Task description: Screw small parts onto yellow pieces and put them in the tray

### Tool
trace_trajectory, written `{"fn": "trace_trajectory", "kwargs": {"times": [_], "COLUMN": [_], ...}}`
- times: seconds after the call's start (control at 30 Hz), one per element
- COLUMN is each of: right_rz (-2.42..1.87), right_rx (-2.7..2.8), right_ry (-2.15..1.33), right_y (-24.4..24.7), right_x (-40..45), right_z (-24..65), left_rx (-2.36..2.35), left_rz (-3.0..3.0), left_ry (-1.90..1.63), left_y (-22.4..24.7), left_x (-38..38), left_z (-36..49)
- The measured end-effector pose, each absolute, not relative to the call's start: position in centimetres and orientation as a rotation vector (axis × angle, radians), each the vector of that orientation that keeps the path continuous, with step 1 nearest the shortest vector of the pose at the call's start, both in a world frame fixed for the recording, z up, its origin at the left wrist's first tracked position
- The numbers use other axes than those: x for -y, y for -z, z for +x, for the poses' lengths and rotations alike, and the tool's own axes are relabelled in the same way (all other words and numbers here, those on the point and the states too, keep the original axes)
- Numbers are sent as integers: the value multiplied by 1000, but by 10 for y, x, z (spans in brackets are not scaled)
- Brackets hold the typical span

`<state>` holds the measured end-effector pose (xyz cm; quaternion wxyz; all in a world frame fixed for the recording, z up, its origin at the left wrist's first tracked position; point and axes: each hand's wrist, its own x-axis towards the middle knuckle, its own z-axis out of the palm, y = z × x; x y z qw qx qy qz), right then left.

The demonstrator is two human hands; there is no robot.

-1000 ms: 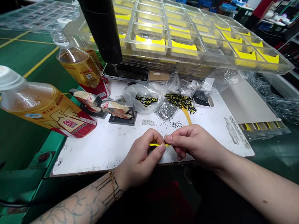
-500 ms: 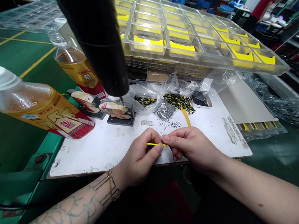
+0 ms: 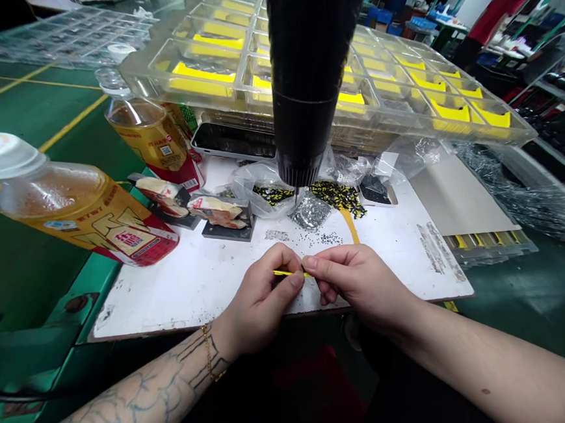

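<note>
My left hand [image 3: 269,295] is closed, pinching a thin yellow plastic piece [image 3: 281,273] between thumb and forefinger above the front of the white board. Meeting it from the other side, my right hand [image 3: 351,272] has thumb and forefinger pressed together at the right end of that piece. Something small and dark shows at the right fingertips, too little to name. Beyond the hands lie scattered tiny black screws [image 3: 326,239], a bag of silvery small parts [image 3: 312,210] and a heap of black-and-yellow bits [image 3: 339,198].
A black electric screwdriver [image 3: 305,76] hangs bit-down over the board [image 3: 157,306]. Two drink bottles [image 3: 82,209] and dark fixture blocks [image 3: 227,228] stand left. Behind, a clear compartment tray [image 3: 401,123] holds yellow parts; a phone [image 3: 234,141] lies beneath its edge.
The hanging screwdriver has swung to the right and now stands nearly upright. Both hands keep almost the same pose around the yellow piece, with only a slight shift.
</note>
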<state>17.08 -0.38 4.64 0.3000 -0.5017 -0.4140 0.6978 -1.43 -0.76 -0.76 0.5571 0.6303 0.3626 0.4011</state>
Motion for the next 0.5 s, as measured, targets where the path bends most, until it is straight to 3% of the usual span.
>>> {"fn": "trace_trajectory", "kwargs": {"times": [0.5], "right_rz": [-1284], "right_rx": [1294], "right_ry": [-1775], "right_y": [-46], "right_x": [-2], "right_z": [173], "left_rx": [-867], "left_rz": [1448], "left_ry": [-1042], "left_y": [7], "left_x": [7], "left_z": [-16]}}
